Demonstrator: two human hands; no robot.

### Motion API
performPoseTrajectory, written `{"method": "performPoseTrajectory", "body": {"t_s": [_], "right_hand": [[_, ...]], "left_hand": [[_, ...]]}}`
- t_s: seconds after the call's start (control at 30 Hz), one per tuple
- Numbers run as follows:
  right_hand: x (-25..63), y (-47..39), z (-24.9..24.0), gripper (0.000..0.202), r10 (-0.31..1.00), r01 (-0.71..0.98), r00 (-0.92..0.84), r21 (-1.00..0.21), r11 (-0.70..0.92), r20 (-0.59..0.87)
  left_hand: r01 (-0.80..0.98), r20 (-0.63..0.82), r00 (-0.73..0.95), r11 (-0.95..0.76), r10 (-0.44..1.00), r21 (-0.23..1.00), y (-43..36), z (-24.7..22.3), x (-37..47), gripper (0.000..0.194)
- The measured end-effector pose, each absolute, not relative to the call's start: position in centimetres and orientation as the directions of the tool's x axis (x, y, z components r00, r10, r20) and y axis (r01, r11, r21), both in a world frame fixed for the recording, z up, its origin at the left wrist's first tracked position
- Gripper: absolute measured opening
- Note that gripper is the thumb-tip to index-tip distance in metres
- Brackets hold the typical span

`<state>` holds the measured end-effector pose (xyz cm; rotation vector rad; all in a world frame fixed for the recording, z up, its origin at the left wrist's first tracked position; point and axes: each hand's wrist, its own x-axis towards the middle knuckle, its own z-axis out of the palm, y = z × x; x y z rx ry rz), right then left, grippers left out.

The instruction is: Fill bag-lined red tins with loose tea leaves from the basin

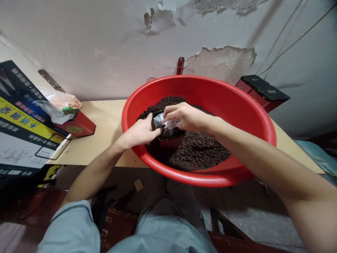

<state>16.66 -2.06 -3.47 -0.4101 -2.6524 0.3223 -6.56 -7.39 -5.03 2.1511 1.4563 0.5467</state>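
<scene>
A large red basin [200, 180] holds a heap of dark, thin loose pieces [202, 151]. Inside it, above the heap, is a small box [171, 135] with an open top and a clear plastic bag [159, 120] in its mouth. My left hand [143, 130] grips the box's left rim, thumb over the edge. My right hand [181, 114] reaches over the box from the right, its bent fingers pinching the plastic bag at the opening.
On the wooden table [105, 116] at the left stand a red box [81, 124] with plastic in its top and a large printed carton [23, 116]. Red boxes with black ends [263, 89] sit behind the basin at the right, near a peeling wall [105, 45].
</scene>
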Motion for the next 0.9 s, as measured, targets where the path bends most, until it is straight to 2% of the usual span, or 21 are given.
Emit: {"method": "performPoseTrajectory", "body": {"t_s": [0.13,0.3,0.4,0.47,0.6,0.7,0.8,0.9], "right_hand": [[15.5,-2.0,-3.5,0.03,0.324,0.225,-0.867,-0.284,0.932,0.378],[14.8,-2.1,-2.8,0.019,0.34,0.249,-0.855,-0.266,0.931,0.392],[14.7,-2.3,-2.4,0.021,0.349,0.278,-0.841,-0.224,0.934,0.413],[14.6,-2.5,-2.5,0.018,0.32,0.26,-0.846,-0.194,0.946,0.426],[14.5,-3.1,-3.7,0.023,0.248,0.214,-0.876,-0.128,0.968,0.414],[14.9,-4.2,-4.4,0.031,0.277,0.273,-0.901,-0.06,0.96,0.334],[15.5,-6.0,-4.4,0.038,0.318,0.331,-0.92,0.018,0.943,0.227],[16.0,-8.4,-4.3,0.033,0.347,0.357,-0.93,0.069,0.931,0.124]], "left_hand": [[0.792,0.049,0.338,-0.313,0.94,0.524,-6.7,-5.5,-6.2,0.05],[0.79,0.118,0.509,-0.518,0.852,0.329,-4.3,-2.7,-6.3,0.024],[0.703,0.145,0.642,-0.653,0.753,0.282,-3.2,-1.2,-6.1,0.012],[0.632,0.144,0.703,-0.704,0.697,0.323,-2.4,-1.1,-5.9,0.006],[0.534,0.165,0.734,-0.709,0.659,0.461,-0.5,-2.9,-5.1,0.009],[0.481,0.145,0.762,-0.702,0.631,0.526,0.4,-4.2,-4.7,0.01],[0.42,0.119,0.795,-0.68,0.595,0.601,0.3,-4.5,-4.9,0.025],[0.425,0.123,0.778,-0.66,0.616,0.62,-0.7,-4.0,-5.9,0.028]]}}
